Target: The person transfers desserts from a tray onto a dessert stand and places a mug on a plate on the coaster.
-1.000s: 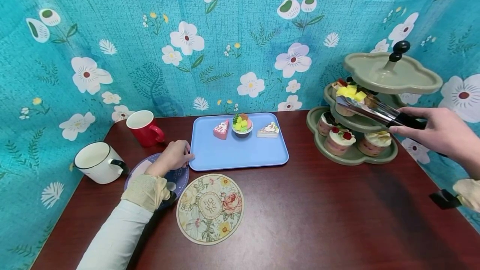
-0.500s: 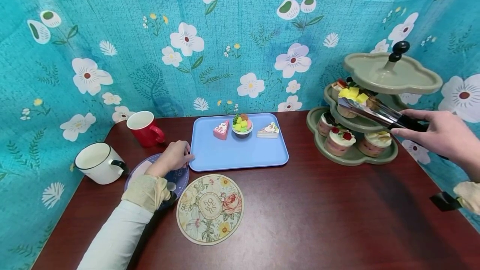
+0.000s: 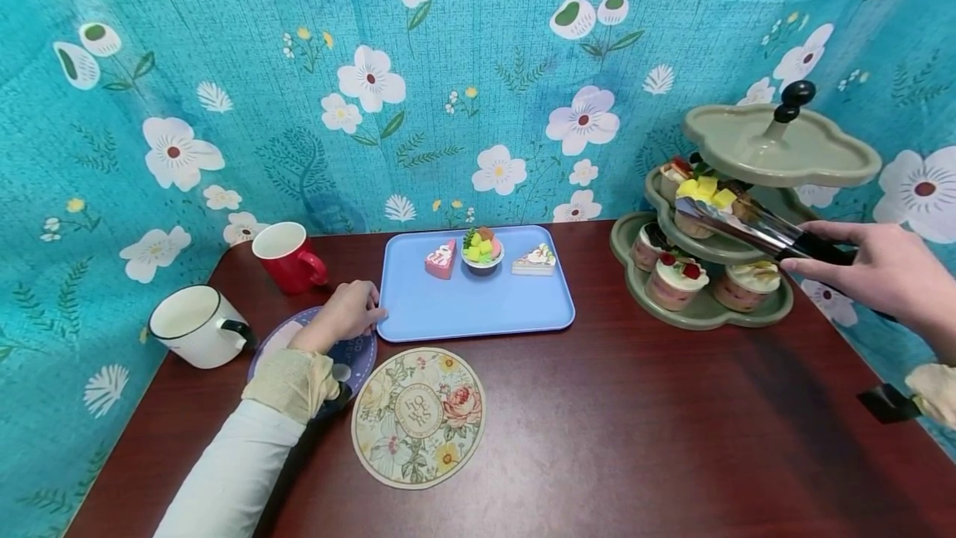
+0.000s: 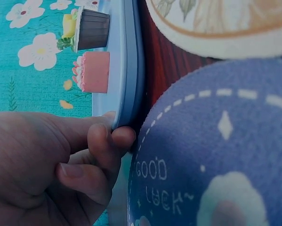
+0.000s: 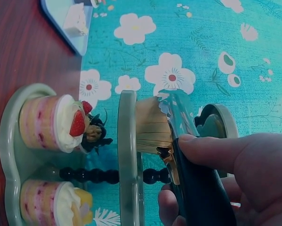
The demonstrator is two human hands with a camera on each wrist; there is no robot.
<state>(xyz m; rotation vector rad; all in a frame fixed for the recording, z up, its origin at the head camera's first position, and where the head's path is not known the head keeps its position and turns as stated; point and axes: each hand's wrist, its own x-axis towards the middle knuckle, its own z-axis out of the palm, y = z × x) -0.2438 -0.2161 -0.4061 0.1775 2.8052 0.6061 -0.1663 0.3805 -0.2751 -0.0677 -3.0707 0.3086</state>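
At the left end of the blue tray (image 3: 478,305), my left hand (image 3: 349,310) pinches the rim; the thumb lies on top and fingertips sit at the underside in the left wrist view. My right hand (image 3: 870,260) grips black-handled metal tongs (image 3: 754,232). Their tips reach around a cupcake (image 3: 695,224) with yellow cubes on top, on the middle tier of the green three-tier stand (image 3: 792,148). In the right wrist view, the tongs' head (image 5: 178,110) overlaps the cupcake's pleated wrapper (image 5: 152,127). A pink cake slice (image 3: 441,259), a fruit cup (image 3: 481,250) and a white cake slice (image 3: 534,261) stand on the tray.
Dessert cups (image 3: 675,283) fill the stand's bottom tier. A red mug (image 3: 284,256) and a white mug (image 3: 196,326) stand at the left. A purple round mat (image 3: 362,355) lies under my left wrist, beside a floral round mat (image 3: 418,418).
The tongs' tips and the yellow-topped cupcake have shifted very slightly to the right. My left hand and the tray have stayed in place.
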